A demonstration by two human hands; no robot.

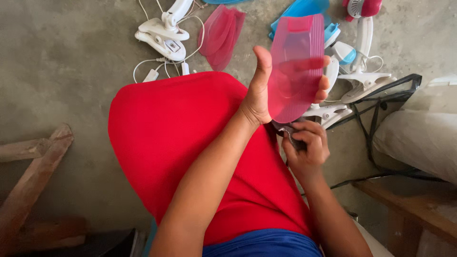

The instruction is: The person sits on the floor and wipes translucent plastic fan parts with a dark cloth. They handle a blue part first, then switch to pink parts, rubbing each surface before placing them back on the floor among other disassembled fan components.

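Left hand (263, 90) raised, gripping pink blade (296, 66) — right hand (307, 145) curled below

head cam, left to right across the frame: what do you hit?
Wooden beams → white clip fan base → loose pink blades → left hand holding a translucent pink blade → right hand → white clip parts → black strap → white sack.

Grey concrete floor (71, 71) carries white clip fans (163, 35) and pink blades (221, 35).
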